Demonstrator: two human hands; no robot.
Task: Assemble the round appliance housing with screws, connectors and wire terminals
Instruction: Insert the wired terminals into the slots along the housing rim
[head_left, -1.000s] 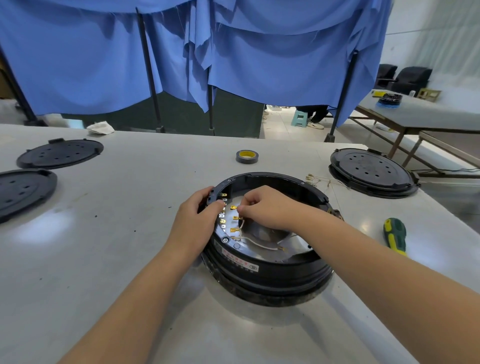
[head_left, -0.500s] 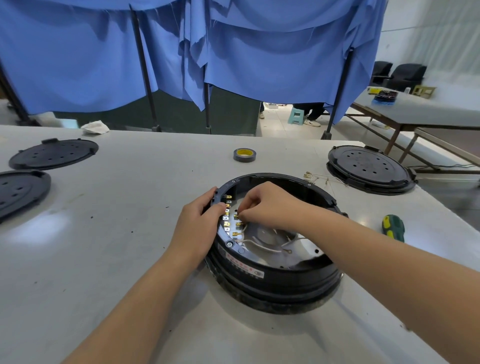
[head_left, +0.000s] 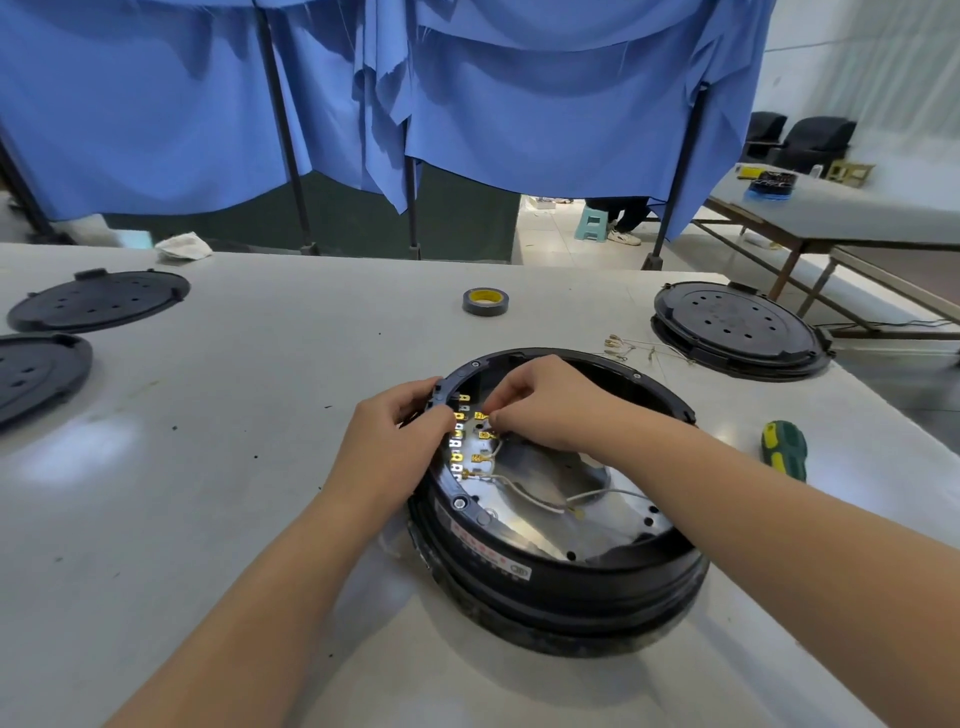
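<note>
The round black appliance housing (head_left: 561, 577) lies open side up on the table, showing a shiny metal plate (head_left: 545, 499) and white wires (head_left: 524, 493). A row of brass terminal tabs (head_left: 458, 441) runs along its left inner rim. My left hand (head_left: 395, 431) grips the housing's left rim, thumb by the tabs. My right hand (head_left: 545, 405) reaches inside and pinches a brass wire terminal (head_left: 483, 417) beside the tabs.
Black round covers lie at far left (head_left: 98, 300), left edge (head_left: 36, 371) and back right (head_left: 737, 327). A tape roll (head_left: 485, 301) sits behind the housing. Loose terminal wires (head_left: 623, 347) lie near the right cover. A green-yellow screwdriver (head_left: 783, 449) rests at right. A white rag (head_left: 183, 245) lies at the back.
The view has shifted slightly; both hands stay at the housing's left rim, with my right fingers making small moves at the terminals.
</note>
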